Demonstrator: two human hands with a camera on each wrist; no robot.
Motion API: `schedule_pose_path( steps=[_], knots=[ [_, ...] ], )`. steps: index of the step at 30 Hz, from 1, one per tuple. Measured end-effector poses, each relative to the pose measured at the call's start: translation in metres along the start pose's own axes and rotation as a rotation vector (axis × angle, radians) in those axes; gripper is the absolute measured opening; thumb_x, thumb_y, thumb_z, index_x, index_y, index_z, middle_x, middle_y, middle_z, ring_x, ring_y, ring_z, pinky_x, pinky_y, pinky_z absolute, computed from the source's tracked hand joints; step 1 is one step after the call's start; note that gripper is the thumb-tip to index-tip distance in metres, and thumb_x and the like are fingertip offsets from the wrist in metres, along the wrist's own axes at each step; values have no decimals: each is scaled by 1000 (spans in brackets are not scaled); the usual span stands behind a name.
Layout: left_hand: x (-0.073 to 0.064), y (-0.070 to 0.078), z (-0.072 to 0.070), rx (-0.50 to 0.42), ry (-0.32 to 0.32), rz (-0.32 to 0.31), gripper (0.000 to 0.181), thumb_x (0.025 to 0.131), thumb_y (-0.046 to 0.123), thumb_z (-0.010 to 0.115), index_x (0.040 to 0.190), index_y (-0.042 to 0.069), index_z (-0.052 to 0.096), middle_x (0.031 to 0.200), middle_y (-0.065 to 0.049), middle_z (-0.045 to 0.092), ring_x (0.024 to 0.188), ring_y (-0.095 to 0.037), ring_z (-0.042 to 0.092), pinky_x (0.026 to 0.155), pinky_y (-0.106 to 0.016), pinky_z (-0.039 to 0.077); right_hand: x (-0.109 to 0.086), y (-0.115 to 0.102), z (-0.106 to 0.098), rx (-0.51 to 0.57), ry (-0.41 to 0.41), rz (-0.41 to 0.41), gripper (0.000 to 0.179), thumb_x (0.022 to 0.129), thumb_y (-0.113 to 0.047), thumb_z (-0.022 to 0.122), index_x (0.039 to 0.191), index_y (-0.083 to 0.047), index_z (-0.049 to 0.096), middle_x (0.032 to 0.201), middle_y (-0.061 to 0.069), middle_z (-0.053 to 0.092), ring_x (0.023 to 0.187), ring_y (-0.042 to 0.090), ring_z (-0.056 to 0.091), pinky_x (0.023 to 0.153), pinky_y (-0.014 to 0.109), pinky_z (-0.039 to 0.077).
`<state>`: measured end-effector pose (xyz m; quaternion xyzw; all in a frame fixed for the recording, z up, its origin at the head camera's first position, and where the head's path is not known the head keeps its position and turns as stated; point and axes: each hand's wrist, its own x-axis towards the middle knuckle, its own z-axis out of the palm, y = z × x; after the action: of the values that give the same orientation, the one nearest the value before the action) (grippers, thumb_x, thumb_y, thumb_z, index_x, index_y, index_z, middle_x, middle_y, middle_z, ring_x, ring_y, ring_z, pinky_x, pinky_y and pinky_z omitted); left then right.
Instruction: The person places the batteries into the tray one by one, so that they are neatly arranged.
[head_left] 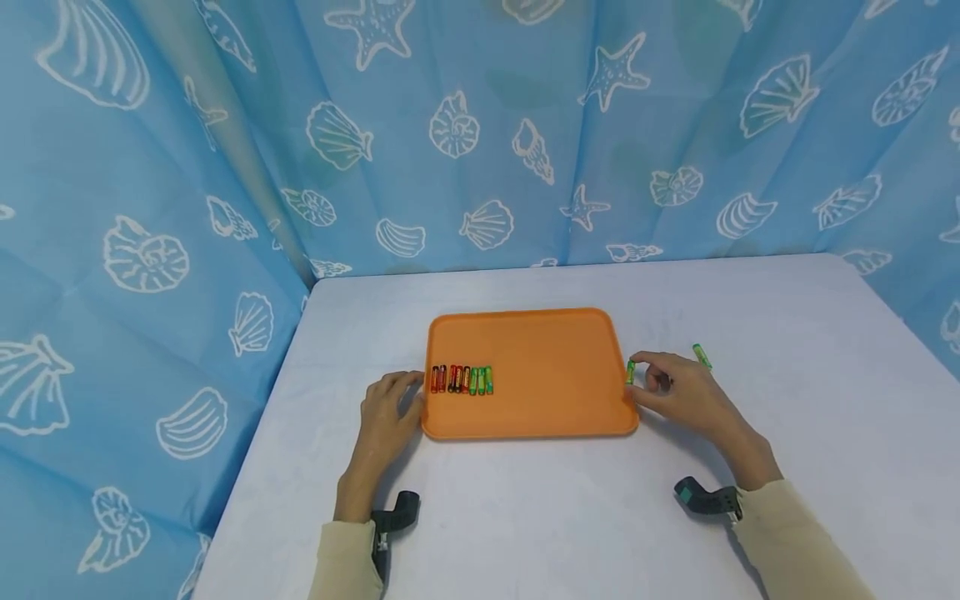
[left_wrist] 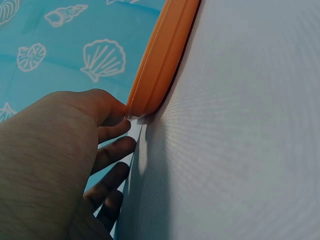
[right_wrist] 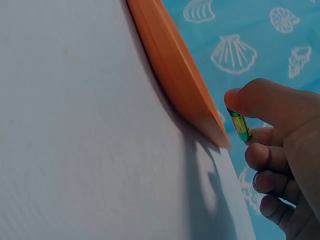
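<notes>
An orange tray (head_left: 555, 375) lies on the white table, with a row of small red batteries (head_left: 442, 379) and green batteries (head_left: 482, 381) upright side by side near its left edge. My left hand (head_left: 388, 421) is at the tray's left rim, its thumb (left_wrist: 107, 106) touching the edge and the other fingers loosely bent beside it. At the tray's right rim, my right hand (head_left: 682, 396) pinches a green battery (right_wrist: 240, 125) by its ends between thumb and index finger. Its remaining fingers are bent and hold nothing.
Another green battery (head_left: 701, 357) lies on the table just beyond my right hand. A blue curtain (head_left: 465, 133) with white shells and starfish hangs behind the table and along its left side. Each wrist carries a black camera mount (head_left: 705, 497).
</notes>
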<state>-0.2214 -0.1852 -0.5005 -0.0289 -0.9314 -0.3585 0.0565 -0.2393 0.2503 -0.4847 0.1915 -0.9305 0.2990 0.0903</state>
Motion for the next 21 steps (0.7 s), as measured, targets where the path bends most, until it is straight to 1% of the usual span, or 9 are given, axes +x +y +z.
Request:
schedule_pose_path(
  steps=[4, 9, 15, 21],
  knots=[
    [0, 1, 0, 1, -4, -3, 37, 101, 25, 57, 136, 13, 61, 137, -9, 54, 136, -33, 37, 112, -55, 23, 2, -7, 5, 4, -27, 3, 42, 85, -26, 80, 117, -2, 67, 76, -8, 51, 72, 12, 47, 63, 26, 44],
    [-3, -1, -1, 8, 3, 5, 37, 100, 24, 58, 135, 12, 61, 137, -10, 55, 135, -35, 38, 111, -57, 25, 7, -18, 13, 8, -55, 10, 47, 85, -25, 81, 123, -1, 66, 78, -5, 51, 74, 14, 48, 64, 27, 45],
    [-5, -2, 2, 15, 11, 12, 37, 100, 24, 59, 135, 12, 62, 136, -10, 56, 134, -35, 40, 111, -58, 26, 11, -28, 20, 32, -49, -56, 39, 84, -22, 82, 117, -5, 66, 76, -8, 49, 72, 11, 47, 63, 27, 43],
    [-2, 1, 2, 25, 31, 17, 37, 99, 23, 60, 134, 12, 62, 134, -10, 56, 133, -35, 40, 111, -58, 27, 19, -39, 24, 57, -51, -50, 39, 85, -24, 82, 116, -6, 67, 75, -8, 49, 71, 11, 46, 62, 26, 40]
  ],
)
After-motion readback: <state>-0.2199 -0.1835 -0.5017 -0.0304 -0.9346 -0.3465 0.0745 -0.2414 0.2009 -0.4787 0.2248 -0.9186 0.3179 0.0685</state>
